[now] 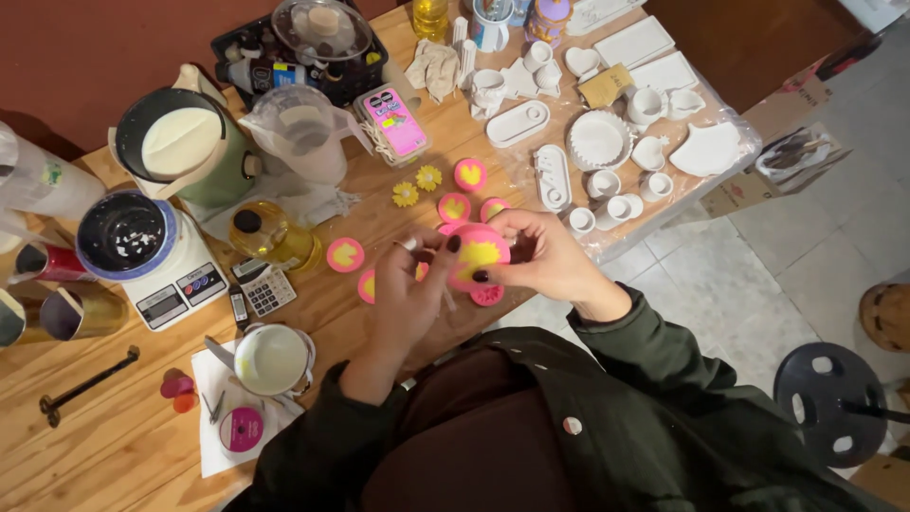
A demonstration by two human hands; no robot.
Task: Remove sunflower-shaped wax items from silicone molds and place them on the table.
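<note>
Together, both hands (474, 270) grip pink-yellow disc (478, 254) — fingers curled.

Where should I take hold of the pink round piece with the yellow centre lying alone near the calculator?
Grip the pink round piece by its outer edge, coming from straight above with fingertips on opposite sides. It lies flat on the wooden table, yellow face up, so only the rim offers purchase. The oil bottle crowds its left, so pinch top and bottom.

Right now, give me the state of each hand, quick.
Left hand: partly curled, fingertips on the pink round mould; firm grip cannot be told.
Right hand: closed on the same mould.
</note>
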